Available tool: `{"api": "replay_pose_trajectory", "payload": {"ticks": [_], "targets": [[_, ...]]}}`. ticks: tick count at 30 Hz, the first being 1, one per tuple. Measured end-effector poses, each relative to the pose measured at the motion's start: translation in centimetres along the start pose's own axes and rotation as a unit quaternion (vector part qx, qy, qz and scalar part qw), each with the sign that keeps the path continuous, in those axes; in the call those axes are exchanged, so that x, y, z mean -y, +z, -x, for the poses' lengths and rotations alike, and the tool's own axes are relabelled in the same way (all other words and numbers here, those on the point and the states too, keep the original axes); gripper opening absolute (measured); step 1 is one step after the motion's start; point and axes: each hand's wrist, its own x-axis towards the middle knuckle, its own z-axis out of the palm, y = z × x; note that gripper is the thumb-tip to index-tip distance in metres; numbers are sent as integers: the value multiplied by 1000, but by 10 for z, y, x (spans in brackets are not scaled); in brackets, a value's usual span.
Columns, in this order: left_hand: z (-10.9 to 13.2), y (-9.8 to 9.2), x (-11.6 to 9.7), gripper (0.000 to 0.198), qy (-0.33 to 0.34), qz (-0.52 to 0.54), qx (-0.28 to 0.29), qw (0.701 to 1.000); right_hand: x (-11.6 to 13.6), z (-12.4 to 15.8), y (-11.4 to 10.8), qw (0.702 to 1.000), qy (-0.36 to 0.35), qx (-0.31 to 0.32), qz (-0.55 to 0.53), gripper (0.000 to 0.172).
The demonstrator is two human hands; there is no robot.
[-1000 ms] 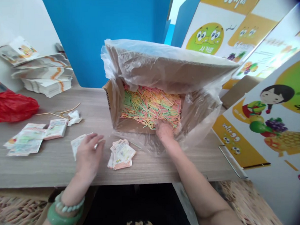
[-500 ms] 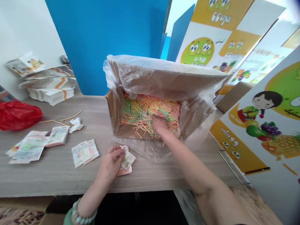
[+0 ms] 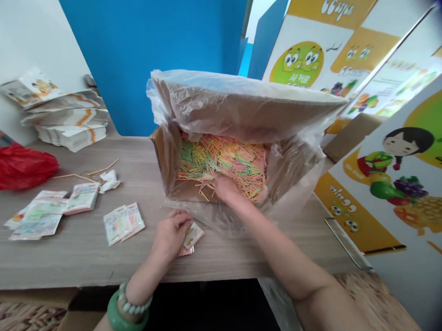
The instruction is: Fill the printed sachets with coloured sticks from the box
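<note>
My right hand [image 3: 227,188] reaches into an open cardboard box [image 3: 187,192] lined with clear plastic. Its fingers are curled in among thin coloured sticks [image 3: 242,159] in pink, yellow, green and orange, with some sticks at the fingertips; the tips themselves are partly hidden. On the table in front of the box, my left hand [image 3: 174,231] has thumb and fingers pinched together at the edge of a small printed packet [image 3: 194,236]. Another packet with a striped edge [image 3: 186,251] lies beneath it. A green bangle and a beaded bracelet circle my left wrist.
To the left lie clear packets with coloured sticks [image 3: 123,223], more packets [image 3: 40,215], a crumpled tissue [image 3: 109,181] and a red plastic bag [image 3: 19,165]. Stacked flat printed packaging [image 3: 71,135] stands behind. Large printed cartons [image 3: 401,187] line the right side, near a blue panel [image 3: 157,56].
My right hand has shifted left among the sticks. My left hand has moved slightly right and up over the packet, covering more of it. The view has tilted slightly.
</note>
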Motion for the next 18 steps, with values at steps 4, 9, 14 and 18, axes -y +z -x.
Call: {"api": "replay_pose_trajectory", "payload": {"ticks": [4,9,14,18], "targets": [[0,-2,-6,25,10,-8,7,1000,30,6,23,992,-17,78,95,33],[2,-11,-3,25,0,-7,-9,1000,34,-13,16,974,-11,123,191,35],[-4,-17,-4,27,-9,-25,-3,1000,38,-36,15,969,18,130,210,29],[-16,-27,-12,24,-3,-51,8,999,37,-39,13,975,21,108,195,24]]}}
